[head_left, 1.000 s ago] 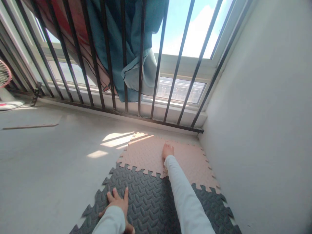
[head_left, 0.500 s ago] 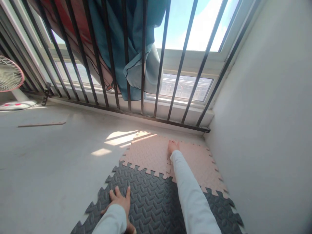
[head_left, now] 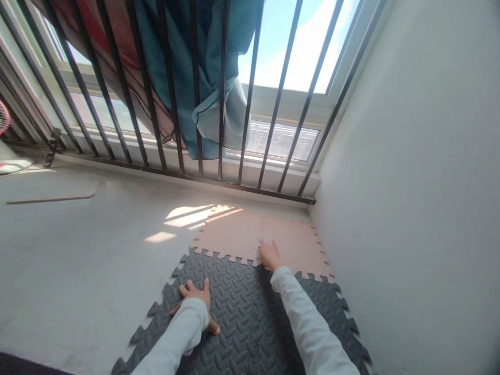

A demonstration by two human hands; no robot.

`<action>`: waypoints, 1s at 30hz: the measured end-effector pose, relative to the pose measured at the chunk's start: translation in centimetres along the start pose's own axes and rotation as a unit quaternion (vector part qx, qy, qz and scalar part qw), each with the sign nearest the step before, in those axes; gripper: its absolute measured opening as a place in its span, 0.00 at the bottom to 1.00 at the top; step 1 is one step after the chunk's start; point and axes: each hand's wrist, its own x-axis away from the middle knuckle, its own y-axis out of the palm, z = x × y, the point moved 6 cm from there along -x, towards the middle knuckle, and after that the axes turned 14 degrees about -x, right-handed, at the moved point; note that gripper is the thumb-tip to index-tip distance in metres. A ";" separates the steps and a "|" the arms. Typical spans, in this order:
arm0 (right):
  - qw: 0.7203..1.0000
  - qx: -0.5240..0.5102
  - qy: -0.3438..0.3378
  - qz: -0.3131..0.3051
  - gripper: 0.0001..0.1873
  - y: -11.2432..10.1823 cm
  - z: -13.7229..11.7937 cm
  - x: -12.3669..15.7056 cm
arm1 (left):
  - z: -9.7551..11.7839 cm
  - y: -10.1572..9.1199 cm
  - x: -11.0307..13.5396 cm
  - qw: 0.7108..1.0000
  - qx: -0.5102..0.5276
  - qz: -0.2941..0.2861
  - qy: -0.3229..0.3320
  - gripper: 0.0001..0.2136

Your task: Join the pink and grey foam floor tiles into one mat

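Note:
My left hand [head_left: 197, 298] lies on the dark grey foam mat [head_left: 234, 307], its fingers spread and nothing held. With the fingers curled in, my right hand [head_left: 270, 255] presses at the seam between two pink foam tiles, close to their border with the grey mat. The left pink tile [head_left: 230, 234] and the right pink tile [head_left: 299, 245] lie side by side along the far edge of the grey mat. Their toothed edges fit together, though my right hand covers part of the near end of that seam.
Beyond the tiles stands a black metal railing [head_left: 195, 176], with blue and red curtains [head_left: 219, 104] behind it. A white wall [head_left: 410, 208] borders the right side. On the grey floor at left lies a thin strip [head_left: 50, 199]; part of a fan [head_left: 3, 117] shows at the edge.
My right hand has come back along the seam, nearer to the grey mat. My left hand stays spread on the grey mat. The whole view has shifted a little.

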 end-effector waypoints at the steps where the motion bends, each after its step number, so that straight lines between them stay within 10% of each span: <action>1: 1.000 0.000 -0.007 -0.002 0.24 -0.1 0.1 0.6 | 0.1 -0.1 0.0 1.000 0.004 0.003 0.003 0.68; 9: 1.000 -0.005 -0.025 -0.015 0.23 1.3 -0.4 4.7 | 0.4 -1.1 0.2 0.999 0.035 0.009 0.007 0.68; 30: 0.999 -0.012 -0.040 -0.031 0.21 1.6 -5.1 4.7 | 0.2 0.2 -1.6 1.000 0.009 0.009 0.012 0.67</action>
